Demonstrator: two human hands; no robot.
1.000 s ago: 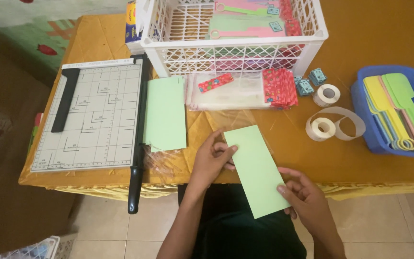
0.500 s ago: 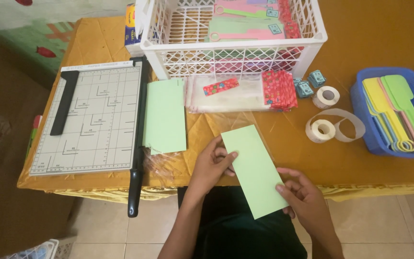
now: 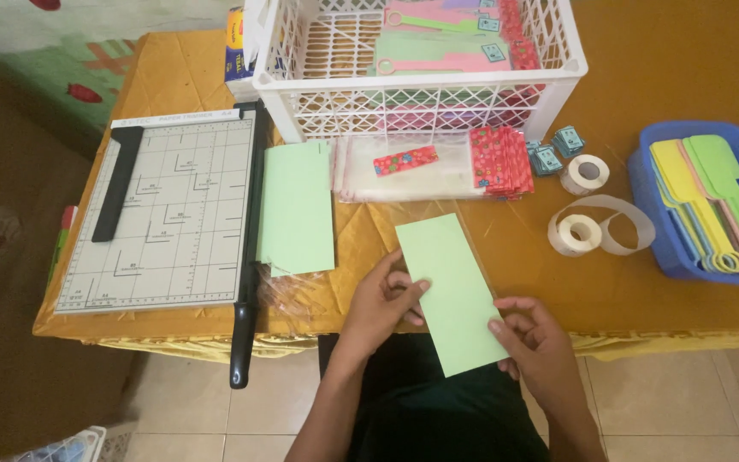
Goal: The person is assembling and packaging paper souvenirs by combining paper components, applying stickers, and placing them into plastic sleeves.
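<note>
Both hands are gripping a light green paper strip (image 3: 451, 291), left hand (image 3: 382, 304) pinching its left edge, right hand (image 3: 534, 342) its lower corner, over the worktop's (image 3: 686, 77) near edge below the white crate (image 3: 412, 64), probably squaring it, which needs a steady two-sided hold.

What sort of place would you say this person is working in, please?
Probably a home craft or packing table, not a factory: a paper trimmer, a white crate of coloured card pieces and sticker rolls sit on a cloth-covered table over tiled floor.
</note>
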